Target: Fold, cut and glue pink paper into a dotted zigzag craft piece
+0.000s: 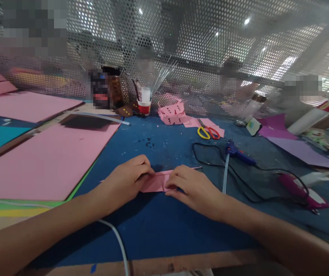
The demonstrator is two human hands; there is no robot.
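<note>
A small pink foam piece (157, 183) lies on the blue mat (164, 222) in the middle of the table. My left hand (128, 178) presses its left end with curled fingers. My right hand (191, 186) pinches its right end, fingers bent over the edge. Both hands are closed on the piece. Part of the piece is hidden under the fingers.
Large pink foam sheets (43, 161) lie at the left. A blue glue gun (236, 151) with a black cord, a pink glue gun (302, 189), scissors (207, 132), folded pink dotted pieces (172, 113) and a red cup (144, 106) stand further back. A perforated metal screen (181, 46) closes the far side.
</note>
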